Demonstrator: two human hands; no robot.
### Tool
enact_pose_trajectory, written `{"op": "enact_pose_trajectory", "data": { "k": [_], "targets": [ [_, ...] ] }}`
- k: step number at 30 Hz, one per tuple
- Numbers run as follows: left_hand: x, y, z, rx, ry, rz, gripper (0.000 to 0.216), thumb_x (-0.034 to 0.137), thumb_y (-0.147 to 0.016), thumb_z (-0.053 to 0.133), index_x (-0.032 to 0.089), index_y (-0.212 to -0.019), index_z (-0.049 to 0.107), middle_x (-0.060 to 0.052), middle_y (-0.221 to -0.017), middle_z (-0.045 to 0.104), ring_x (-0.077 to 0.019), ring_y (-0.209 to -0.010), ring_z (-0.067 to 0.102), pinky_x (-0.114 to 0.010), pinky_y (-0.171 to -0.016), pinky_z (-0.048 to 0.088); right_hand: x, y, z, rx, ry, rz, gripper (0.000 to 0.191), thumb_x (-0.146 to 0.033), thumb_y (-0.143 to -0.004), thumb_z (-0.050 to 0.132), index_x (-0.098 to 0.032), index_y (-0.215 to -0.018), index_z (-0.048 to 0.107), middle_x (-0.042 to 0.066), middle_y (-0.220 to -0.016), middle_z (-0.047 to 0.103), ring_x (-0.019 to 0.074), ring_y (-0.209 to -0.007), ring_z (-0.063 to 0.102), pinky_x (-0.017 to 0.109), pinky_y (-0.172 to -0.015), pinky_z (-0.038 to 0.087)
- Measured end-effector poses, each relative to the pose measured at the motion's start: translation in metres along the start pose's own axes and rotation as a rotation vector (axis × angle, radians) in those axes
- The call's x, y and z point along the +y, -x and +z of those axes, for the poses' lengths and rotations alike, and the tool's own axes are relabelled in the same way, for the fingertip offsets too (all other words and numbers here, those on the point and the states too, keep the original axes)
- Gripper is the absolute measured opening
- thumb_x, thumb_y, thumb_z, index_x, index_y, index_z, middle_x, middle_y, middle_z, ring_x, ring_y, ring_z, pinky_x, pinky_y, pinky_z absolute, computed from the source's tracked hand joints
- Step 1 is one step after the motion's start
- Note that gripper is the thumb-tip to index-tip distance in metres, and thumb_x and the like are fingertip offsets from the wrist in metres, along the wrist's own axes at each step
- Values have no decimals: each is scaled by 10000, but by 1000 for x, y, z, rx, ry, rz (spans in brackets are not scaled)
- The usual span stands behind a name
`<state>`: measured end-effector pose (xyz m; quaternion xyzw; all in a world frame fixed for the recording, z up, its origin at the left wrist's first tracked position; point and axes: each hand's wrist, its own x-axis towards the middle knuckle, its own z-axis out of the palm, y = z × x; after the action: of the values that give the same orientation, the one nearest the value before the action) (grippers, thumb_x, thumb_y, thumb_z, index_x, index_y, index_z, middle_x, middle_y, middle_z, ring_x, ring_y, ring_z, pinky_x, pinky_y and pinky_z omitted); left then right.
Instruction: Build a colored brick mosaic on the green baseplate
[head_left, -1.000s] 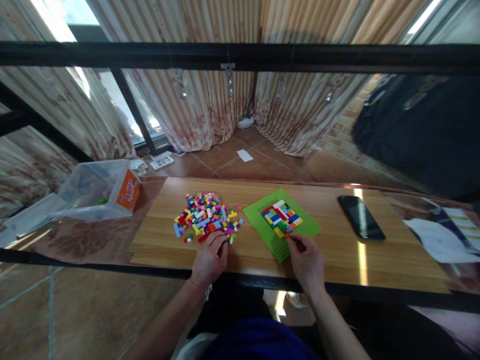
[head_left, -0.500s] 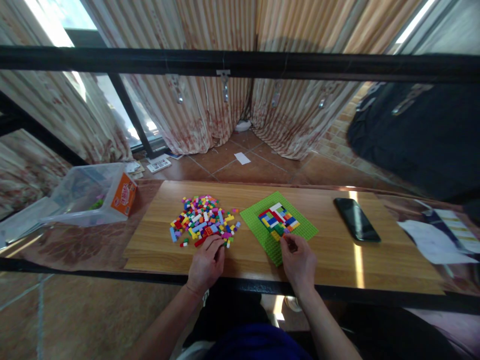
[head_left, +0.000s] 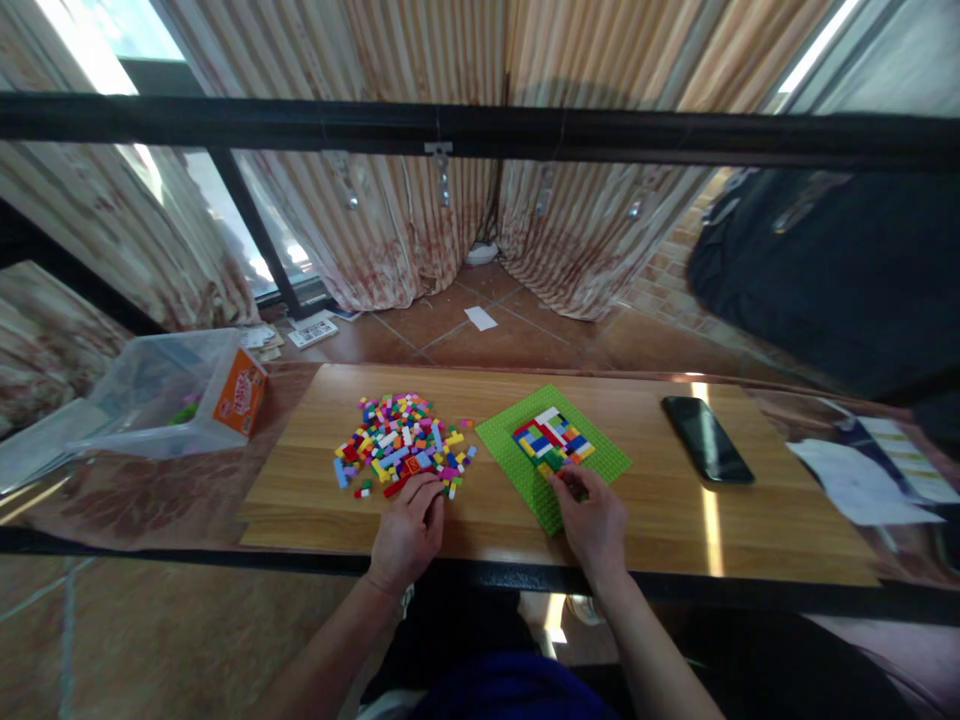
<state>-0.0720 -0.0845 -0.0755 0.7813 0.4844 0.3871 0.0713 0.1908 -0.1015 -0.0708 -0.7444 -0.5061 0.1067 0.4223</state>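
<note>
A green studded baseplate lies turned cornerwise on the wooden board. On it sits a flat patch of toy bricks in blue, white, red, yellow and green. My right hand rests over the plate's near right side, fingers curled in a pinch beside the yellow bricks at the patch's near edge. What lies between those fingertips is hidden. To the left is a loose pile of small coloured bricks. My left hand touches its near edge by a long red brick, fingers bent and closed, their tips out of sight.
A black phone lies on the board to the right, with papers beyond it. At the left stands a clear plastic box with an orange label. A black rail crosses in front of the curtains.
My right hand's fingertips have shifted slightly left along the near edge of the brick patch. My left hand stays by the pile. The whole view has drifted a little.
</note>
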Motion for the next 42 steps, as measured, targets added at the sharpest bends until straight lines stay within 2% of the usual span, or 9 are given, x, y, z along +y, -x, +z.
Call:
{"op": "enact_pose_trajectory", "data": {
  "k": [3, 7, 12, 19, 31, 35, 38, 42],
  "targets": [
    [0, 0, -1, -10, -3, -3, 163, 150, -907, 528, 178, -1018, 644, -83, -1042, 685, -183, -979, 666, -328, -890, 585, 2, 0, -2, -5, -7, -52, 391, -548, -848, 587, -179, -896, 708, 75, -839, 733, 187, -670, 645, 319, -672, 498],
    [2, 0, -2, -12, -6, -4, 156, 155, -908, 527, 181, -1007, 645, -86, -1042, 685, -185, -966, 670, -333, -876, 590, 3, 1, -3, 1, -3, -99, 383, -498, -901, 521, -169, -910, 718, 112, -934, 746, 210, -790, 680, 330, -744, 513],
    [2, -1, -2, -11, 7, -2, 159, 154, -912, 518, 181, -1008, 642, -86, -1037, 682, -180, -969, 666, -326, -879, 589, 3, 0, -2, 8, -47, -12, 360, -490, -874, 557, -176, -899, 732, 114, -953, 754, 230, -849, 693, 344, -783, 518],
    [2, -1, -2, -14, 8, -11, 171, 154, -914, 518, 185, -1030, 640, -88, -1046, 677, -180, -976, 665, -329, -887, 587, -1, -6, -5, -31, -160, 90, 339, -507, -804, 630, -188, -823, 741, 96, -875, 762, 237, -783, 693, 358, -767, 529],
    [0, -1, 0, 2, -9, 1, 161, 147, -907, 518, 177, -1004, 643, -82, -1037, 679, -178, -964, 667, -325, -886, 582, -2, -10, -12, -74, -237, 79, 313, -488, -782, 646, -196, -810, 754, 77, -877, 770, 236, -809, 697, 356, -781, 535],
    [0, -1, -1, 0, -7, -8, 161, 151, -904, 517, 182, -995, 647, -80, -1039, 679, -182, -961, 670, -338, -891, 582, 1, -12, -23, 50, -266, 105, 401, -507, -847, 569, -154, -936, 736, 105, -884, 752, 221, -738, 672, 355, -716, 534],
    [-1, 0, -1, 4, -13, -13, 164, 156, -903, 519, 187, -997, 650, -79, -1039, 681, -185, -958, 675, -340, -880, 587, 0, -15, -24, 118, -164, 3, 404, -488, -886, 521, -156, -1016, 709, 121, -949, 725, 233, -827, 658, 382, -770, 528],
    [-2, 0, -1, 14, -26, 2, 167, 156, -902, 521, 187, -997, 654, -79, -1030, 684, -188, -963, 675, -345, -878, 591, -5, -16, -10, -3, 120, -266, 461, -485, -860, 575, -191, -1209, 644, 156, -1200, 640, 309, -1127, 563, 495, -953, 458]
  ]
}}
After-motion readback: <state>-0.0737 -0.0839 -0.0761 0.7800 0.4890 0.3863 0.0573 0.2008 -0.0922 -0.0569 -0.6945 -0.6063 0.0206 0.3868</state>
